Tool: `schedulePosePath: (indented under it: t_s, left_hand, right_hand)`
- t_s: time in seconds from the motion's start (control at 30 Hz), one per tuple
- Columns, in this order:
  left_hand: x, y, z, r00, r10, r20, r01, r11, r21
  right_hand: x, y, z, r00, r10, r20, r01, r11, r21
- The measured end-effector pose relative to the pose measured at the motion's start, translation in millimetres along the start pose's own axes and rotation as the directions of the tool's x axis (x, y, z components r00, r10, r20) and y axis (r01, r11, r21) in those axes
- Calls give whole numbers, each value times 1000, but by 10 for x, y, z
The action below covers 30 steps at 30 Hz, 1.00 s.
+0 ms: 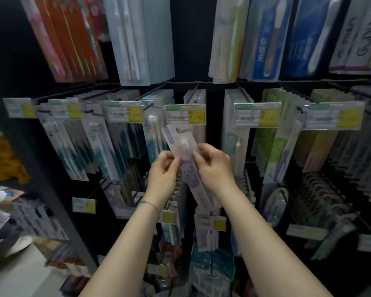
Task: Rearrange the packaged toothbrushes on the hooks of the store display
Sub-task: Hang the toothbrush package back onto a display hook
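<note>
Between the pinching fingers of the raised left hand [162, 168] and right hand [212, 163], a tilted purple toothbrush pack [187, 166] sits gripped by its edges, forearms angled upward.

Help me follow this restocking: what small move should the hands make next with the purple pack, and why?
Probably push the purple pack further onto the hook. The left hand and right hand pinch its edges, it hangs tilted, and its hang hole sits right at the hook tip below the price tag.
</note>
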<state>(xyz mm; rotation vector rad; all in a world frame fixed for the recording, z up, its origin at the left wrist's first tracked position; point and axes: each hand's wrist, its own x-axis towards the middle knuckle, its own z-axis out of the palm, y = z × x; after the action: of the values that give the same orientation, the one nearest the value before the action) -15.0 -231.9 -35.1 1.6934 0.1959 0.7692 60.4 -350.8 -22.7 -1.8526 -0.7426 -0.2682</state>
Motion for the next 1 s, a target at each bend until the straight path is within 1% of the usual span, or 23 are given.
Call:
schedulePosePath:
  t_s: [0.13,0.23,0.4,0.5,0.6,0.7,0.87,1.0]
  left_hand:
    - [124,128,59,999,37,-19,-38,997,-72]
    - [180,166,93,999,50,-10,-51,995,-82]
    - [262,182,127,997,78,20,-77,997,-23]
    - [290,151,122,998,67,17,-67,998,17]
    - [281,120,86,997,82,6,-82,992,93]
    - [270,109,21,992,123,2,-120,966,230]
    - [186,64,-67,992,123,-2,-111,906,409]
    - [117,-39,-153,995,98,12,-91,859,504]
  right_hand:
    - [158,-114,-54,999,-35,-42,36,999,27]
    - [201,-140,-84,996,-47,-73,49,998,31]
    - [270,-113,-116,996,44,-71,-36,993,112]
    - [257,-89,-131,998,34,-54,-27,992,125]
    - [233,-78,-126,999,27,-22,-24,989,148]
    - [231,-67,-153,1000,25,10,-27,991,129]
    - [172,59,-228,998,55,30,-56,998,20]
    - [66,146,-314,998,67,23,-66,997,-39]
